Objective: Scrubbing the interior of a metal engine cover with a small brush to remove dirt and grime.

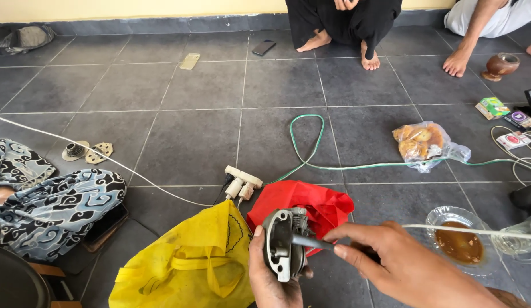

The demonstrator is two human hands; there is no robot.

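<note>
A grey metal motor housing (283,244) is gripped upright in the left hand (271,279) above the floor (191,142), a screwdriver (312,242) is clamped in the right hand (402,265), and a slip off could be risked.

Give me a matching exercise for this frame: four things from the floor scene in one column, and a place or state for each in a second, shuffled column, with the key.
Things:
1. Grey metal part
2. Yellow bag
3. Bag of pastries
4. Glass dish

Places or states:
A. On the tiles beside the green cable
B. Gripped in the left hand
C. Holds brown liquid, beyond the right hand
D. Crumpled next to the red bag

Pairs: 1-B, 2-D, 3-A, 4-C
</note>
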